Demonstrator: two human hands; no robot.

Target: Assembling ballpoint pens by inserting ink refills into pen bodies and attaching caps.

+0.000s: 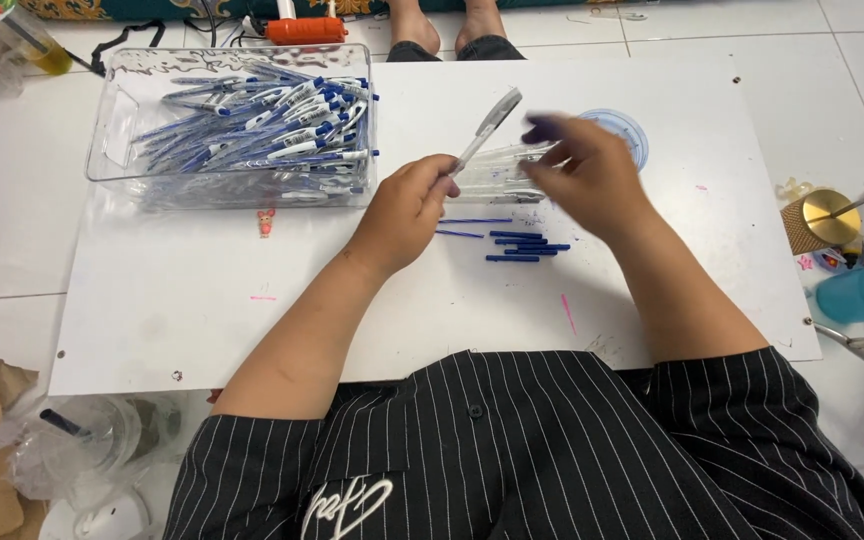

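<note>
The left hand has its fingers closed around a clear pen barrel, which tilts up and away over the white board. The right hand is blurred above a pile of clear barrels; whether its fingers pinch anything cannot be told. Loose blue refills lie on the board just beside both hands. A clear tray of finished blue pens sits to the left.
</note>
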